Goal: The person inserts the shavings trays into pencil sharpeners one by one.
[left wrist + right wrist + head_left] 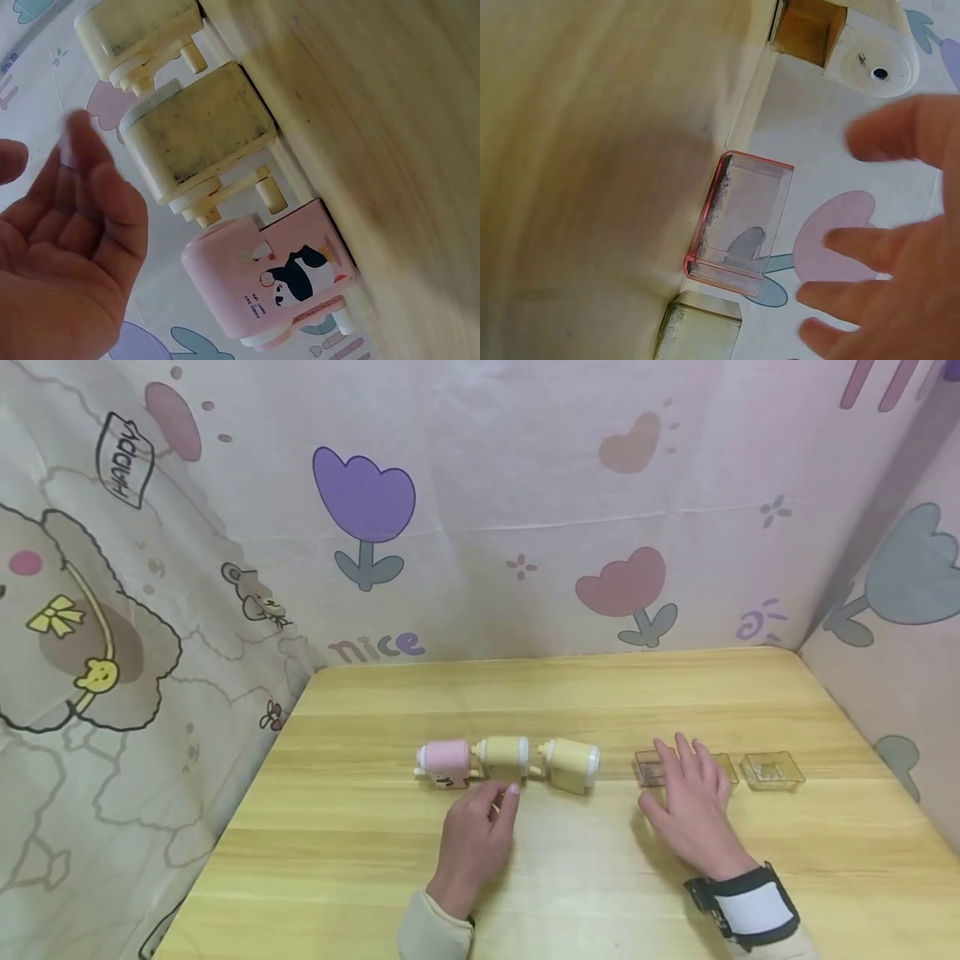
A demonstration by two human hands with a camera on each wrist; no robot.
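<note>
Three hand-crank pencil sharpeners stand in a row on the table: a pink one (446, 765) with a panda print, a yellow one (504, 757) in the middle, and another yellow one (572, 765) on the right. In front of the middle one is my left hand (478, 835), its fingers loosely bent, holding nothing. My right hand (692, 806) spreads its fingers above clear shavings trays and partly covers them in the head view. The right wrist view shows a red-edged tray (742, 217) with grey shavings and a yellowish tray (701, 330) beside it, both apart from the fingers.
A third clear tray (772, 772) with pale bits in it lies farthest right. An open slot (810, 30) shows in the right yellow sharpener's body. The wooden table (360, 877) meets patterned cloth (487, 527) at the back and sides.
</note>
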